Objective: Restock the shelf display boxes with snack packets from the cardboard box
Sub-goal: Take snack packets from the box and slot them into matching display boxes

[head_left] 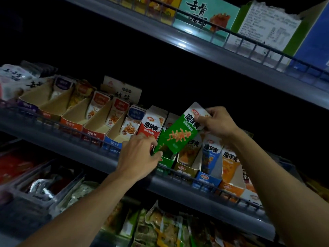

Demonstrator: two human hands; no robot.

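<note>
The right hand [218,123] pinches a green packet [179,132] going into the green box [164,162]; the left hand [140,154], fingers curled, steadies that box. Neighbouring boxes look stocked; several leftward look low.

Green packet [179,132] reads 魔芋爽; teal box [204,16] reads 去骨

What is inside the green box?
The green packet's lower end dips into the green box, held by the right hand. The left hand hides the rest.

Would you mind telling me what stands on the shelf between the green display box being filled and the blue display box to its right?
In the head view, one olive-yellow display box stands between the green display box and the blue display box.
</note>
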